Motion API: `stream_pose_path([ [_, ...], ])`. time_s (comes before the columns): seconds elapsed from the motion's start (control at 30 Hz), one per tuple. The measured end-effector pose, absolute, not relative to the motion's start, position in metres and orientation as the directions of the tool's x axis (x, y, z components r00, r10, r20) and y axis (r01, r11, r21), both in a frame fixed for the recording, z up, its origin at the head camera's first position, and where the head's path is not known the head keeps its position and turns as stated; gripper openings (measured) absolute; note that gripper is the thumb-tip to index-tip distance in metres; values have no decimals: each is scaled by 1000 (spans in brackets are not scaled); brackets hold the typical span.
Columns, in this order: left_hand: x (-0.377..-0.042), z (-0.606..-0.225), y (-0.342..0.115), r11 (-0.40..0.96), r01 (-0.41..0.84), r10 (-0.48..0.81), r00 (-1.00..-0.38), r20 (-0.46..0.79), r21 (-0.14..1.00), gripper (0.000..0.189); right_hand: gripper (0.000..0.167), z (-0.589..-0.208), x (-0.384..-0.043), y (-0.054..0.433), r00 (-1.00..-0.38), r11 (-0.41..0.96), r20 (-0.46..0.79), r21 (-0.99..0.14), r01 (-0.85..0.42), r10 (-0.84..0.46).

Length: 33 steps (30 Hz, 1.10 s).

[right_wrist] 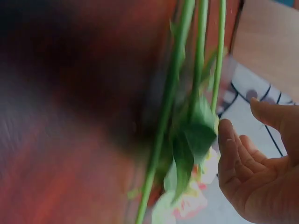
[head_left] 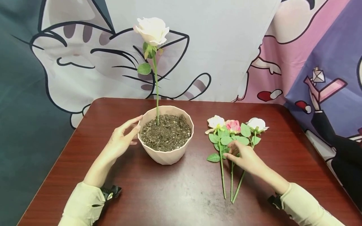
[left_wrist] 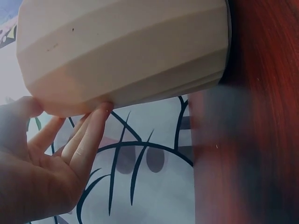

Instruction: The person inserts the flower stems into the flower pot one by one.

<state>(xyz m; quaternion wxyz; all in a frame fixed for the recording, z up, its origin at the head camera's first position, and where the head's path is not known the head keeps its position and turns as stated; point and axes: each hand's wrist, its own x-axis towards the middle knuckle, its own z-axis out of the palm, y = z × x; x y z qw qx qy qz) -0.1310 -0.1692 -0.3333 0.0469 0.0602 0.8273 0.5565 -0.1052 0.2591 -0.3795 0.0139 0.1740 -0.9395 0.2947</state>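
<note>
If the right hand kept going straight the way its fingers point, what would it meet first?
Probably the leaves and stem of the leftmost loose rose, just ahead of the right hand in the head view; the height between them is unclear.

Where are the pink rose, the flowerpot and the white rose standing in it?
Pink rose (head_left: 233, 126), head view: on its petals.
Flowerpot (head_left: 167, 158), head view: on its outer wall.
Standing white rose (head_left: 153, 32), head view: on its blossom.

head view: bright, sharp; pale glare on table (head_left: 181, 191) at six o'clock; white rose (head_left: 152, 31) near eleven, petals washed out. left wrist view: hazy at nine o'clock, smudged dark shadow toward four. right wrist view: dim; table dark, blurred toward ten o'clock; leaves (right_wrist: 200, 135) soft.
</note>
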Motion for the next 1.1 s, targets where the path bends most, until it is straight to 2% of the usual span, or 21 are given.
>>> stream_pose_path([
  [0.2, -132, -331, -168, 394, 59, 147, -989, 0, 917, 44, 31, -388, -94, 252, -939, 737, 38, -609, -293, -341],
  [0.4, -131, -329, -168, 374, 34, 150, -988, -24, 927, 45, 33, -393, -94, 251, -962, 764, -132, -637, -103, -239],
  [0.63, -130, -330, -168, 350, 32, 152, -988, -23, 936, 45, 26, -400, -97, 250, -924, 759, -276, -650, -24, -265],
  [0.8, -130, -330, -168, 346, 31, 156, -988, -25, 938, 44, 20, -401, -99, 252, -886, 657, -359, -749, 85, -294],
  [0.9, -130, -330, -169, 350, 28, 148, -989, -26, 936, 44, 19, -402, -101, 253, -866, 606, -386, -785, 128, -318],
  [1.1, -129, -329, -168, 355, 21, 139, -990, -31, 935, 45, 16, -404, -104, 259, -867, 602, -352, -795, 78, -353],
])
